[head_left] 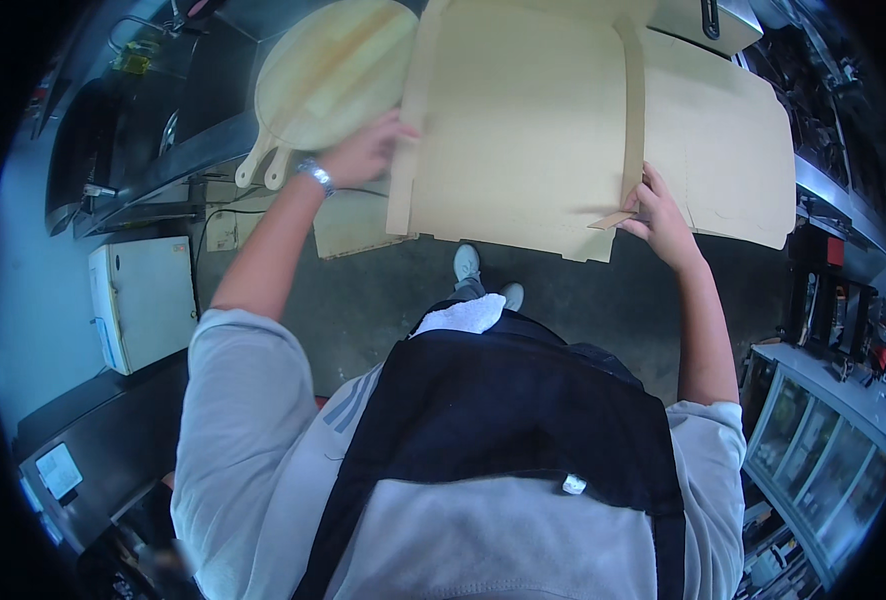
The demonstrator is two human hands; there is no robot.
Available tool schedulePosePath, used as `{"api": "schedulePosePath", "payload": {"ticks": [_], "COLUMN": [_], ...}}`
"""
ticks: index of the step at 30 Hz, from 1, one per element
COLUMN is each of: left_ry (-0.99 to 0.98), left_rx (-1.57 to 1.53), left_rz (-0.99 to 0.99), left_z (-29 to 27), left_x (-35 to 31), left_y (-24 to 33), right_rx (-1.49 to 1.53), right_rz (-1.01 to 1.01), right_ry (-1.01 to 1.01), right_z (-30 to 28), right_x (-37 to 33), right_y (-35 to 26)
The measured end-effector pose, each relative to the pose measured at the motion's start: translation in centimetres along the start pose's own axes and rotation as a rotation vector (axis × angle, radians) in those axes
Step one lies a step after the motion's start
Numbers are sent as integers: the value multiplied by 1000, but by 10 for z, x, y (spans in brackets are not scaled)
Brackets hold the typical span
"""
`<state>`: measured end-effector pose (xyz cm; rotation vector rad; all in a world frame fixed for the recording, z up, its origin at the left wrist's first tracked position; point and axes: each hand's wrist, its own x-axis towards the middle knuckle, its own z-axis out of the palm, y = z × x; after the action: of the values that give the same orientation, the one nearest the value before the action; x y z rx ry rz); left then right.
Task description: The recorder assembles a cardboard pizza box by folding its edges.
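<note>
A brown cardboard box (523, 130), partly folded, lies in front of me with its side strips turned up and a wide lid panel (718, 130) spread to the right. My left hand (365, 148), slightly blurred, is at the left side strip (403, 180), its fingertips over the strip's edge. Near the front right corner my right hand (655, 215) pinches the right side strip (632, 130) beside a small bent flap (613, 219). The box's far edge runs out of view at the top.
Round wooden boards (338, 75) with handles lie left of the box. Further left are a dark sink counter (203, 95) and a white cabinet (148, 300). A metal box (703, 20) stands at the back right. A glass-fronted case (823, 440) is at the lower right.
</note>
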<state>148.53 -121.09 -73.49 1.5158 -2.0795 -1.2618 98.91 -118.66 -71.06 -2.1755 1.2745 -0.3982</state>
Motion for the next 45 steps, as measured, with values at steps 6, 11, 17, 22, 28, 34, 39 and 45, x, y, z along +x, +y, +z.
{"api": "schedulePosePath", "payload": {"ticks": [6, 11, 17, 22, 28, 34, 39, 45], "left_ry": [4, -15, 46, 30, 85, 95, 150, 240], "left_rx": [628, 750, 935, 633, 612, 826, 723, 811], "left_rz": [292, 496, 671, 543, 569, 499, 476, 424], "left_z": [7, 34, 53, 53, 56, 70, 83, 136], "left_x": [-44, -50, -45, -54, -52, -59, -74, -60], "left_y": [32, 27, 8, 25, 21, 25, 50, 87], "right_rx": [62, 51, 15, 58, -28, 173, -248, -272], "right_rz": [-21, -14, 18, 41, 54, 90, -7, -12], "right_ry": [12, 14, 3, -33, 40, 69, 143, 87], "right_z": [1, -2, 0, 1, 11, 21, 27, 32], "right_x": [1, 2, -1, -2, -5, -9, -22, -23], "right_y": [8, 3, 8, 12, 14, 2, -16, -11]}}
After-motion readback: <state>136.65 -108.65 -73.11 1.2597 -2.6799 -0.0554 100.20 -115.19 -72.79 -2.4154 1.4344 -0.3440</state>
